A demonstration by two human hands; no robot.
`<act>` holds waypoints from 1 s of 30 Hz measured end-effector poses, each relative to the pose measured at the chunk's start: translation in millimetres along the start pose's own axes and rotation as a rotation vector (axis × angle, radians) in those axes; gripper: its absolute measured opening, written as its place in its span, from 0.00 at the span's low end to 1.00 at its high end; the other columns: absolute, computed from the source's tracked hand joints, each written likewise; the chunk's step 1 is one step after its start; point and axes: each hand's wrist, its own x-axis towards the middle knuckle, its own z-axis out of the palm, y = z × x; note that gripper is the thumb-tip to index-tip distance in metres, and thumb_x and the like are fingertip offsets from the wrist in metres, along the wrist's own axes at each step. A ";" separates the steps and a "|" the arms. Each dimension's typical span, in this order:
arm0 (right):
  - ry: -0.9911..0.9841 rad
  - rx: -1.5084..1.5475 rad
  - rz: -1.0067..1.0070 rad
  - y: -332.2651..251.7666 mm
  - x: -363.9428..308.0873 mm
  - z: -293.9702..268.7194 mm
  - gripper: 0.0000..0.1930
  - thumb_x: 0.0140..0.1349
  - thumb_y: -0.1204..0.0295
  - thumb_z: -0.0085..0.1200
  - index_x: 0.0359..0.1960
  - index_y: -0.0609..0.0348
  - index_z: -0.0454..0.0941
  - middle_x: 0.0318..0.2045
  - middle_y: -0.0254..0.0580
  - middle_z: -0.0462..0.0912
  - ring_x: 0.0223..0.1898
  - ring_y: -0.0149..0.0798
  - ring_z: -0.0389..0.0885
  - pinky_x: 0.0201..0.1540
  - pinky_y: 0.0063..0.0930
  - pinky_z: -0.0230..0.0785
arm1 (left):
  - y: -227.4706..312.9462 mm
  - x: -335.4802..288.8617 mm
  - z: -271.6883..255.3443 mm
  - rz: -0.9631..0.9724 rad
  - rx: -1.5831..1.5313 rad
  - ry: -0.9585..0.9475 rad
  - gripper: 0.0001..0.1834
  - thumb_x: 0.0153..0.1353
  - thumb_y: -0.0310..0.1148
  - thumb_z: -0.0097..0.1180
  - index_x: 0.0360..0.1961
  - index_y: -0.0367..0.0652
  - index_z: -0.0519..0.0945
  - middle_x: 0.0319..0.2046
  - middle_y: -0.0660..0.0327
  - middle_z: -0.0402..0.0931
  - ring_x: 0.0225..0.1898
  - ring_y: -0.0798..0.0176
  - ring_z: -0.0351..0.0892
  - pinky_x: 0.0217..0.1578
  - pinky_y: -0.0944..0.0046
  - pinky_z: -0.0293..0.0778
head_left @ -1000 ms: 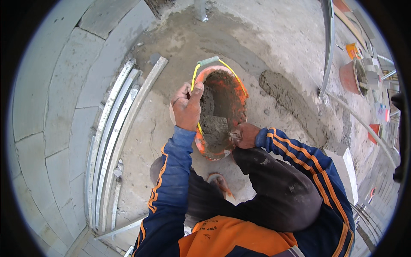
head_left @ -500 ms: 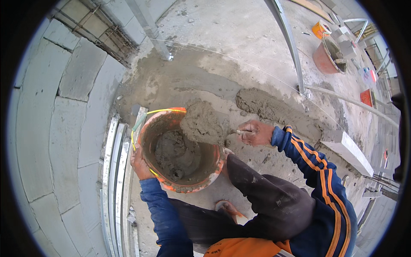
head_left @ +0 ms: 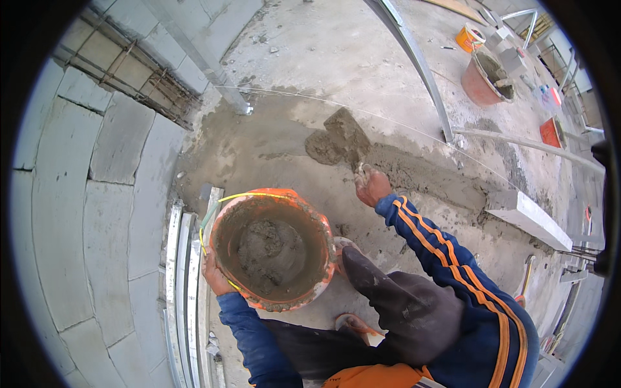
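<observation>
An orange bucket with grey wet mortar inside stands before me. My left hand is closed on its left rim, beside the yellow bucket handle. My right hand grips the handle of a trowel, whose blade is coated with mortar and tilted over the floor beyond the bucket. A lump of mortar lies against the blade's left side, at the end of the mortar bed.
A taut string runs above the mortar bed toward a pale block. Metal posts stand beyond. Metal profiles lie along the block wall at left. A reddish tub stands far right.
My right hand has carried the loaded trowel away from above the bucket to the floor by the mortar bed. A mortar lump now lies there. My left hand stays on the bucket.
</observation>
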 end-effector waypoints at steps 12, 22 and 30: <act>-0.097 0.377 0.371 59.8 -44.6 60.8 0.17 0.69 0.64 0.44 0.37 0.66 0.80 0.22 0.45 0.82 0.20 0.45 0.82 0.23 0.42 0.73 | -7.3 10.6 -36.6 -0.034 0.078 0.061 0.22 0.74 0.41 0.49 0.58 0.33 0.75 0.50 0.53 0.80 0.48 0.60 0.81 0.51 0.61 0.76; -0.560 0.148 0.201 -8.3 26.7 91.0 0.22 0.66 0.57 0.49 0.43 0.68 0.81 0.36 0.60 0.85 0.33 0.55 0.86 0.38 0.46 0.79 | -11.6 14.4 -52.2 -0.091 0.032 0.033 0.24 0.75 0.43 0.47 0.60 0.34 0.75 0.53 0.56 0.79 0.51 0.60 0.80 0.55 0.60 0.74; -0.349 -0.168 0.162 154.8 -57.8 38.3 0.13 0.60 0.61 0.57 0.39 0.58 0.81 0.29 0.46 0.85 0.36 0.48 0.86 0.35 0.45 0.76 | -9.3 9.1 -44.5 -0.083 -0.011 0.039 0.24 0.74 0.44 0.49 0.58 0.33 0.77 0.52 0.56 0.79 0.50 0.61 0.79 0.52 0.61 0.74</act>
